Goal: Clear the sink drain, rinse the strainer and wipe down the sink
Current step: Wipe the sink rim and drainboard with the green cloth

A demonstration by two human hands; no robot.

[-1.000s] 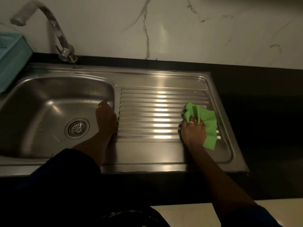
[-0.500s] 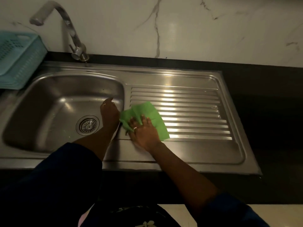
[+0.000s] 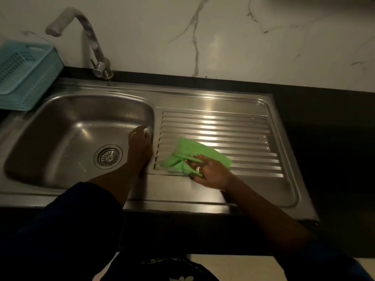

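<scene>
Moved: green cloth, swept from the drainboard's right end to its near-left corner.
Right grip: fingers straight, pressing the cloth flat.
Left grip: relaxed and open, resting on the sink rim.
Strainer: seated in the basin drain.
Risk: the bunched cloth may skip grooves, and the wet rim could let the bracing grip slip.

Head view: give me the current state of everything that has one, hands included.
faucet: off, no water visibly running.
strainer: seated in the drain.
green cloth: bunched, lying on the drainboard, near-left corner.
right hand: pressing the green cloth.
left hand: resting on the sink basin's right edge, holding nothing.
blue basket: standing left of the sink.
</scene>
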